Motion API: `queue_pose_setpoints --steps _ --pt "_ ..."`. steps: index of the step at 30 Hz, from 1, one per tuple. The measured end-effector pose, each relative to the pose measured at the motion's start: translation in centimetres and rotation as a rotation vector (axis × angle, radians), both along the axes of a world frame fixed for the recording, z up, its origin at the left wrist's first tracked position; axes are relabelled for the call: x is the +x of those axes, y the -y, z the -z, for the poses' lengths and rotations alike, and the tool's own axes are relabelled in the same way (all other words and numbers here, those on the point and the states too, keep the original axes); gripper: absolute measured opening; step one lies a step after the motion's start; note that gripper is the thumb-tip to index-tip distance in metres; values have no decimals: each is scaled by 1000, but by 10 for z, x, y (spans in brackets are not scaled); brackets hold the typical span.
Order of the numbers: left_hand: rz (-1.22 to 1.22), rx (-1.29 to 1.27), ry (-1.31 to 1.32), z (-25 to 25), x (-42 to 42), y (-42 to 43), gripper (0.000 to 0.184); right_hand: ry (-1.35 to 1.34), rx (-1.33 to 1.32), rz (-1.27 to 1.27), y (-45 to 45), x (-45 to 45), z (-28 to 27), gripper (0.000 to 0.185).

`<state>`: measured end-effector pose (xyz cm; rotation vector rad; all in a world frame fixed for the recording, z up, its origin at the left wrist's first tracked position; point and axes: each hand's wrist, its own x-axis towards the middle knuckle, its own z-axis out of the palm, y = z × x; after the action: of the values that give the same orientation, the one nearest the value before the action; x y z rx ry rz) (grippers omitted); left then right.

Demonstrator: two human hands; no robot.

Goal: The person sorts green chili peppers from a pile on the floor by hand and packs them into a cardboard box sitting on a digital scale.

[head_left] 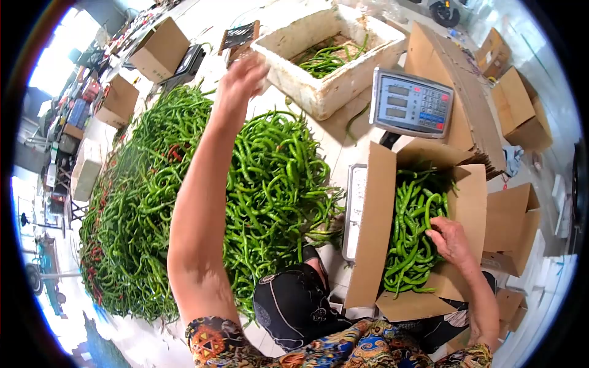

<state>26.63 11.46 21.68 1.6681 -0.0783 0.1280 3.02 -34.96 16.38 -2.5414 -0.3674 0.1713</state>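
My left hand (245, 76) is raised above the far edge of the large pile of green peppers (270, 178), near the white foam box (294, 86); its fingers are smeared by motion. My right hand (451, 239) is inside the open cardboard box (374, 227), at the right side of the green peppers (408, 236) that lie in it. Its thumb and fingers are pinched on a curved green pepper (428, 211). The cardboard box stands on the metal platform of a scale (354, 211), with the scale's display (412, 101) behind it.
Flattened cardboard (457, 92) leans beyond the display. Open cartons stand at the right (521, 110) and the upper left (161, 50). The foam box holds some green peppers (325, 60). My knee (294, 303) is between the pile and the cardboard box.
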Motion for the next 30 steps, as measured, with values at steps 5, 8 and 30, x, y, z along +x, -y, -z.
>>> queue_pose_setpoints --steps 5,8,30 --pt "-257 79 -280 65 -116 -46 42 -42 -18 33 2 -3 -6 25" --pt "-594 253 -219 128 -195 -149 39 -51 -19 5 1 0 -1 24" --pt "-547 1441 -814 225 -299 -263 71 -187 -95 121 14 -5 5 34"
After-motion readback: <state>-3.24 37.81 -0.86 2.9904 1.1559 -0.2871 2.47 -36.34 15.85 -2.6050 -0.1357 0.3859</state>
